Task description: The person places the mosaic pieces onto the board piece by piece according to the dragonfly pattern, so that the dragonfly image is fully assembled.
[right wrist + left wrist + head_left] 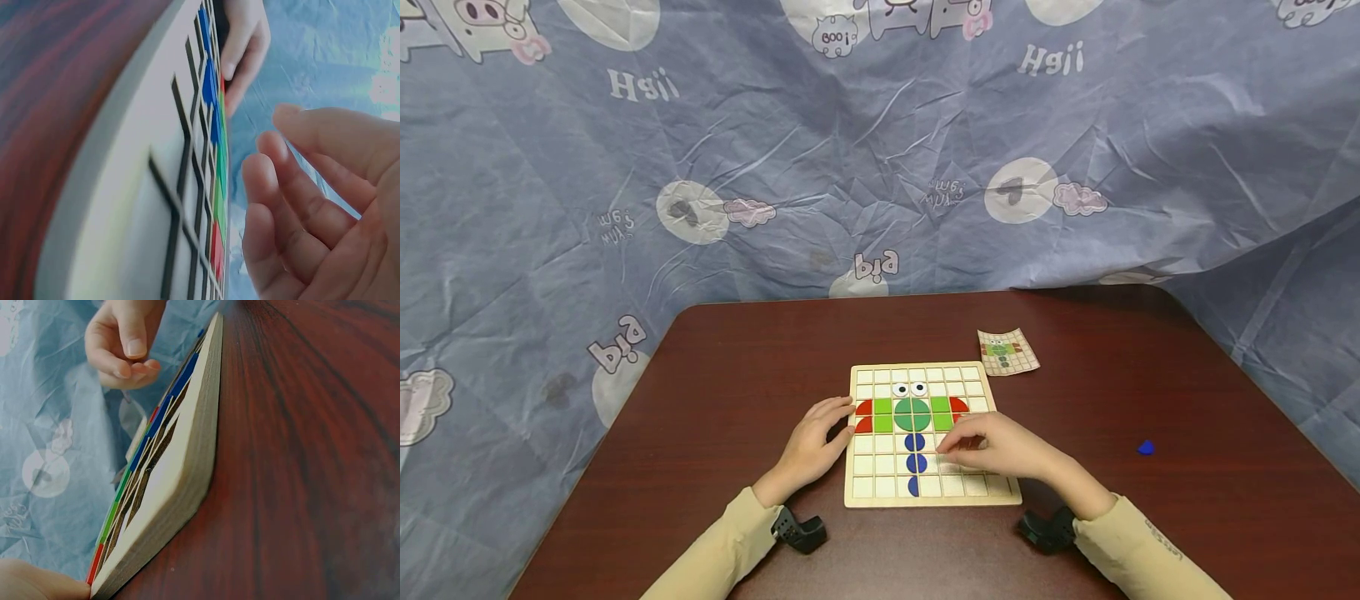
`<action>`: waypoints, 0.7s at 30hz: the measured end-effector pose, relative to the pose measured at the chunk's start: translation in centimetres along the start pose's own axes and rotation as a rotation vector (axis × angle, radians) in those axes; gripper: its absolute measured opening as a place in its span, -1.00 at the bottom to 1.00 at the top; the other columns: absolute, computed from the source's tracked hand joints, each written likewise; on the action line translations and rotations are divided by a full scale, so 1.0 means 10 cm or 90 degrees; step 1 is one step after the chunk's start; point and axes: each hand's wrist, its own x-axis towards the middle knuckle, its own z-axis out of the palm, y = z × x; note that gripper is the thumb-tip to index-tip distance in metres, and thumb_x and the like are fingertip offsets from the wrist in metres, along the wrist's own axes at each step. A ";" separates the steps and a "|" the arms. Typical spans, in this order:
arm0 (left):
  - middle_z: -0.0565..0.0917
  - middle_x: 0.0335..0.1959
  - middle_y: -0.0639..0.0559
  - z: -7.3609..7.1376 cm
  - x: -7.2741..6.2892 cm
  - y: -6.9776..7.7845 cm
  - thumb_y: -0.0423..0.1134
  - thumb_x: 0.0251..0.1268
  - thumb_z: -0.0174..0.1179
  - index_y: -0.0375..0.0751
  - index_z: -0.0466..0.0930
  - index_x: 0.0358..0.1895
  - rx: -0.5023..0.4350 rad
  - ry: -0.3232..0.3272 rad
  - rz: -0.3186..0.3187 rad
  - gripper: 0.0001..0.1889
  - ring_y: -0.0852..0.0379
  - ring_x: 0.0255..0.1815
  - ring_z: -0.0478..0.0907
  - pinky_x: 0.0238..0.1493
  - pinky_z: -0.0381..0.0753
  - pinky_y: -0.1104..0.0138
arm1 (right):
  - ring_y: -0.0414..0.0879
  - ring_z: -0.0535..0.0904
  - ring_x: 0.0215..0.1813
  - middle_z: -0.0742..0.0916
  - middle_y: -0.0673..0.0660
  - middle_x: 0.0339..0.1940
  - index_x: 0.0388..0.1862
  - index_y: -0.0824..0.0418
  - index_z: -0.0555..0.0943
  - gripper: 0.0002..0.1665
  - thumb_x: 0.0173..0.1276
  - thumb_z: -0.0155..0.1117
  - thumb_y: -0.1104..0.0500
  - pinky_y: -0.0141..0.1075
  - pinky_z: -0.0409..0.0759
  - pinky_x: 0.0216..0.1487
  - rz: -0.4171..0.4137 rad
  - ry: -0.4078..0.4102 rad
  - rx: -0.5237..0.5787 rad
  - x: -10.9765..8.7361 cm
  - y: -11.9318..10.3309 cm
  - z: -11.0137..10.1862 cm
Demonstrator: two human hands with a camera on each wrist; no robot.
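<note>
A square wooden grid board lies flat on the table, with coloured pieces in its cells. Googly-eye pieces sit above a green circle. Light green squares and red curved pieces flank that circle. Down the middle runs a column of blue round pieces, ending in a blue half-round piece. My left hand rests at the board's left edge, fingers loosely extended. Over the board's right half hovers my right hand; in the right wrist view its bent fingers hold nothing.
Behind the board's far right corner lies a small picture card showing a similar pattern. A loose blue piece is on the dark red table to the right. A patterned blue cloth hangs behind the table.
</note>
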 end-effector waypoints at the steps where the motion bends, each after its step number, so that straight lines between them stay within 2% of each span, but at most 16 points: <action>1: 0.46 0.24 -0.11 0.00 0.00 0.00 -0.23 0.35 0.11 -0.29 0.53 0.16 0.001 0.001 0.000 -0.64 -0.05 0.31 0.29 0.24 0.33 0.00 | -0.29 0.55 -0.28 0.70 -0.09 -0.29 -0.23 0.13 0.71 -0.89 0.26 0.32 0.21 -0.33 0.60 -0.28 0.005 0.006 0.002 -0.03 0.01 -0.03; 4: 0.46 0.24 -0.12 0.00 0.00 0.00 -0.23 0.35 0.11 -0.29 0.53 0.16 0.000 0.000 0.001 -0.63 -0.05 0.31 0.29 0.24 0.33 0.00 | -0.28 0.53 -0.32 0.71 -0.07 -0.30 -0.22 0.12 0.71 -0.88 0.27 0.32 0.19 -0.35 0.57 -0.33 0.021 0.026 0.004 -0.13 0.06 -0.11; 12: 0.45 0.24 -0.12 0.00 0.00 0.00 -0.23 0.36 0.10 -0.29 0.52 0.16 0.000 -0.005 0.001 -0.63 -0.05 0.31 0.29 0.24 0.33 0.00 | -0.25 0.53 -0.31 0.71 -0.06 -0.27 -0.17 0.12 0.70 -0.84 0.30 0.29 0.14 -0.36 0.54 -0.30 0.065 0.073 -0.013 -0.40 0.17 -0.34; 21: 0.45 0.25 -0.11 0.01 0.00 -0.02 -0.23 0.36 0.10 -0.28 0.53 0.17 0.003 -0.004 0.002 -0.63 -0.04 0.31 0.29 0.24 0.33 0.01 | -0.27 0.57 -0.24 0.71 -0.11 -0.27 -0.17 0.08 0.70 -0.82 0.29 0.30 0.08 -0.36 0.57 -0.26 0.155 0.135 -0.043 -0.68 0.27 -0.52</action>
